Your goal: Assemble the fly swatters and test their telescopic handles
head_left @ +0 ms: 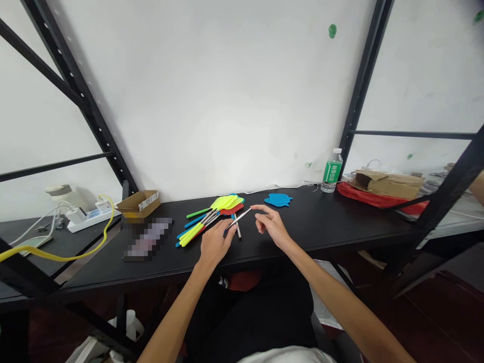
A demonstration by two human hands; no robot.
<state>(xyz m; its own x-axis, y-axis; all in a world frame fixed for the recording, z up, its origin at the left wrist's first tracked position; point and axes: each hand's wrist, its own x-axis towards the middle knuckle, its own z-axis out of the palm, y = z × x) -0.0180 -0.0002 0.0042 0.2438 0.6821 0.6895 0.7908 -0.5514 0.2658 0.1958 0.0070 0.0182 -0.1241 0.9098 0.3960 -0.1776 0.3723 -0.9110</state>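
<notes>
My left hand (216,243) is closed around a thin silvery rod (242,216), which slants up to the right over the black table. My right hand (273,225) has its index finger stretched out to the rod's far tip, while the other fingers curl apart from it. Beside my left hand lies a pile of fly swatters (204,222) with yellow, blue, green and red parts and metal shafts. A slim stick with a dark end (238,231) rests on the table just behind the rod. Farther back are blue swatter heads (279,199), flat on the table.
A small open cardboard box (139,203) and a blurred-out flat object (149,239) are to the left. A power strip (93,218) and a yellow cable (108,227) lie beyond them. At the back right stands a water bottle (332,171), near black rack posts (365,70).
</notes>
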